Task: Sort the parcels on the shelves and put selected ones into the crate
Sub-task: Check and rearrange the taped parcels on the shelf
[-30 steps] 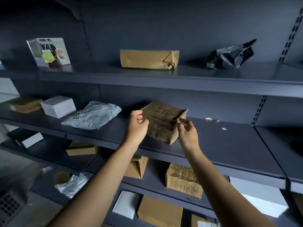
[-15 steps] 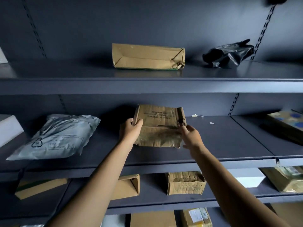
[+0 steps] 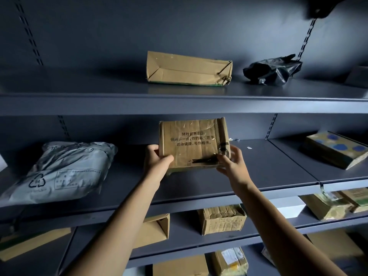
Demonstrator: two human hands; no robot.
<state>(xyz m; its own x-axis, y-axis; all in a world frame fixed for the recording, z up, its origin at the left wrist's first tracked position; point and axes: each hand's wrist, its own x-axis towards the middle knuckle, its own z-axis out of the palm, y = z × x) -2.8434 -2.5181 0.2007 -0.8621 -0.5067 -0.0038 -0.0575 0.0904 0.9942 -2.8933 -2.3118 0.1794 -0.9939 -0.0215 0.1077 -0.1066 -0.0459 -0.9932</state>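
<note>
Held box (image 3: 193, 144) upright over middle shelf (image 3: 268, 176), printed face toward camera; left hand (image 3: 157, 166) clamped on lower left corner, right hand (image 3: 231, 166) pinching lower right. Could not tell whether bottom edge touched shelf. Seemed mid-check of one parcel, so early or midway at best: saw no crate, nothing visibly packed. Left to sort, by the look: grey bag (image 3: 59, 172) on same shelf, patterned box (image 3: 334, 150) at right, flat box (image 3: 189, 68) and black bag (image 3: 272, 71) on top shelf (image 3: 79, 102), more boxes (image 3: 221, 222) lower down. Dark grey metal shelving, slotted uprights at back; dim room; white scraps (image 3: 248, 147) behind box
</note>
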